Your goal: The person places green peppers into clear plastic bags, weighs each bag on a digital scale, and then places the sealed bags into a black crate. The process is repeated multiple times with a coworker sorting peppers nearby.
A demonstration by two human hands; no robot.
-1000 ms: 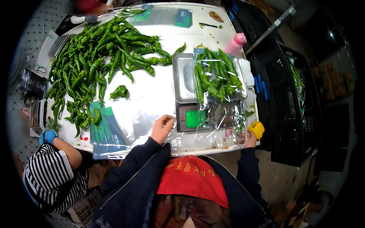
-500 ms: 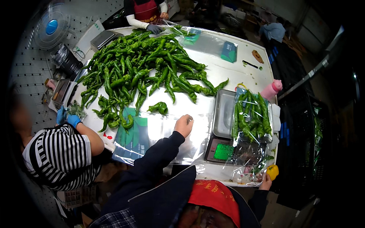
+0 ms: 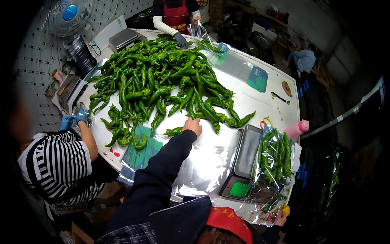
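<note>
**Peppers at mid-frame**

Peppers [image 3: 162, 81], too many to count, fill the upper-left table [image 3: 260, 101]. The left hand [image 3: 192, 126] reaches one stray pepper [image 3: 174, 131]; finger spread unclear. One scale [image 3: 243, 162], one filled bag [image 3: 276, 156]. The right hand [image 3: 280, 218] pinches the bag's edge, lower right.

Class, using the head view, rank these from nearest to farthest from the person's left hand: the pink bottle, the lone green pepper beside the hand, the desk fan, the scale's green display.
1. Lone green pepper, just left of the left hand.
2. Scale's green display, lower right.
3. Pink bottle, far right.
4. Desk fan, top left corner.
</note>
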